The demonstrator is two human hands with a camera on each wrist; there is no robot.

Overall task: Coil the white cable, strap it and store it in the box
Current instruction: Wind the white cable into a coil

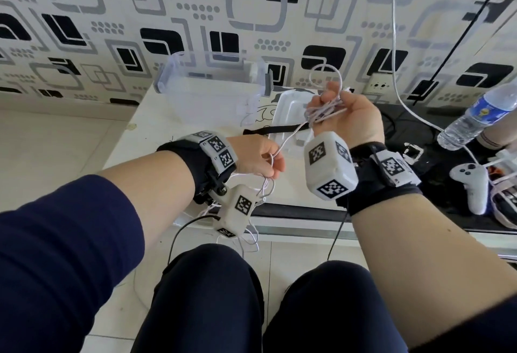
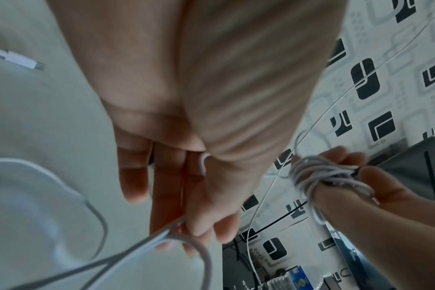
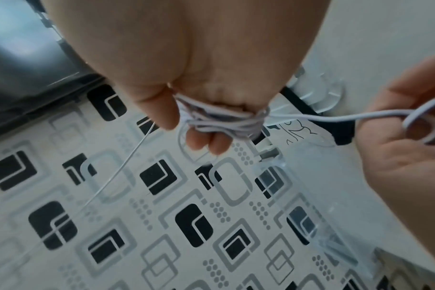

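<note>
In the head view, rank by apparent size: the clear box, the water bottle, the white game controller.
1. clear box, largest
2. water bottle
3. white game controller, smallest; bottle and controller are partly cropped or hidden, so their order is less sure.

Patterned wallpaper (image 1: 251, 11) (black, grey squares), tiled floor (image 1: 50, 140), white table (image 1: 145, 134)

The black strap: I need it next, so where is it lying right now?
In the head view the black strap lies flat on the white table, between the clear box and the left hand, running toward the box lid.
</note>
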